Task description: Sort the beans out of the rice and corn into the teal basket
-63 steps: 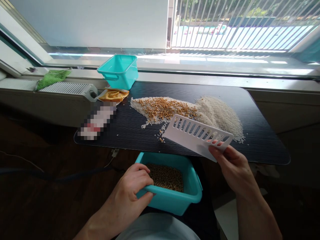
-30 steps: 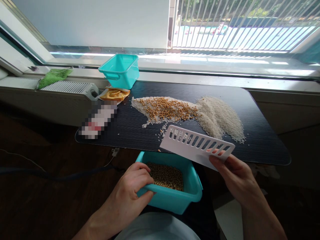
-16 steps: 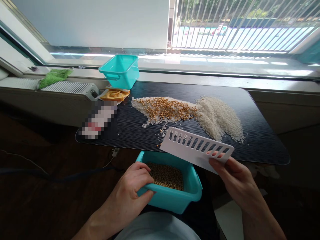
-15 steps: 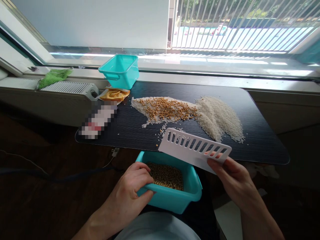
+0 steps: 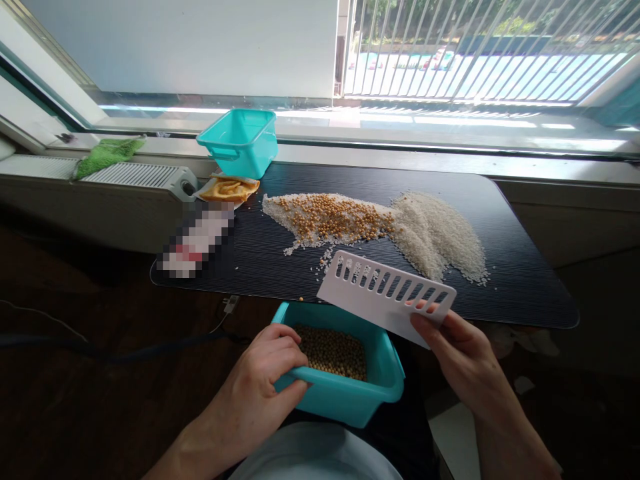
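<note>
My left hand (image 5: 275,370) grips the near left rim of a turquoise plastic bin (image 5: 345,397), which sits below the table's front edge. Inside the bin lies a layer of tan soybeans (image 5: 333,352). Between the thumb and fingers of my right hand (image 5: 457,350) is a flat white plastic slotted divider (image 5: 370,300), tilted above the table's near edge. Beyond it on the table spreads a pile of white rice (image 5: 435,233). Yellow soybeans (image 5: 335,217) are scattered over the rice's left part. A single bean rests by the front edge, near the divider's left end.
A second turquoise bin (image 5: 245,143) stands at the back left of the black table (image 5: 520,267). Beside it are a yellow cloth (image 5: 230,190) and a blurred packet (image 5: 197,243). A green cloth (image 5: 107,157) lies on the radiator (image 5: 135,177). A window stands behind.
The divider in my right hand has shifted slightly left and up. A loose soybean has rolled left toward the front edge. My left hand and the bin have stayed put.
</note>
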`<state>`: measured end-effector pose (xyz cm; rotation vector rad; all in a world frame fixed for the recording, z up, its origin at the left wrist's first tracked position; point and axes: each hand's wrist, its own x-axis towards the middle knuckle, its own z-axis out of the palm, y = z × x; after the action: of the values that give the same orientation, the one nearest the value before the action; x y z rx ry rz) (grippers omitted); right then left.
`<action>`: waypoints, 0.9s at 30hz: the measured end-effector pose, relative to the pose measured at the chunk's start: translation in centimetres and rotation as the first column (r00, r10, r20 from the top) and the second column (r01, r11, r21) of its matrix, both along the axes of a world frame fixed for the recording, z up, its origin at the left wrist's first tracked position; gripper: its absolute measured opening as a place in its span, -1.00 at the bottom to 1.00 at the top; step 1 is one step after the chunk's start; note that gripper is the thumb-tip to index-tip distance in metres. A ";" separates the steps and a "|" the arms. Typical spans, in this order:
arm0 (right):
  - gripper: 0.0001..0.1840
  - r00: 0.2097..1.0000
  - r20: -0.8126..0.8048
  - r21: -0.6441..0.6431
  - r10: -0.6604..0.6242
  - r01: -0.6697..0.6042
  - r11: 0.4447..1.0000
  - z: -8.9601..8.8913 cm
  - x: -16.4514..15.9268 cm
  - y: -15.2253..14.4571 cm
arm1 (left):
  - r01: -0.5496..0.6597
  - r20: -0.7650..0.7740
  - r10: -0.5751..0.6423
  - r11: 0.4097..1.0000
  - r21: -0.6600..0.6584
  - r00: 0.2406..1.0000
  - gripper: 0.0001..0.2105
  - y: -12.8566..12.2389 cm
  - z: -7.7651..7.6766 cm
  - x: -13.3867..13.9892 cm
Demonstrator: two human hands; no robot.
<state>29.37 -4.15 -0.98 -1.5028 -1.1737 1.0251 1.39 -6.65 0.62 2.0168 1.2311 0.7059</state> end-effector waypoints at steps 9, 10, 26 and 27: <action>-0.64 0.991 -0.020 0.016 -0.130 0.130 0.991 -0.1 0.5 0.4 | -0.005 0.003 0.005 1.000 -0.018 1.000 -0.81 -0.1 -0.1 -0.1; -0.63 0.992 -0.031 0.014 -0.126 0.127 0.992 -0.1 0.4 0.5 | -0.005 0.002 0.005 1.000 -0.020 1.000 -0.81 -0.1 -0.1 -0.2; -0.57 0.988 -0.065 -0.025 0.142 -0.144 0.989 -0.1 -1.7 2.3 | -0.058 0.004 0.058 0.997 -0.057 0.998 -0.80 -0.3 -0.5 -1.1; -0.57 0.985 -0.053 -0.029 0.163 -0.164 0.986 0.0 -1.6 2.2 | -0.065 0.009 0.066 0.996 -0.056 0.998 -0.80 -0.3 -0.5 -1.2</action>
<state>27.79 -2.00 -0.93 -1.4154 -1.2657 1.1913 0.24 -6.96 0.12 1.9323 1.3015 0.7048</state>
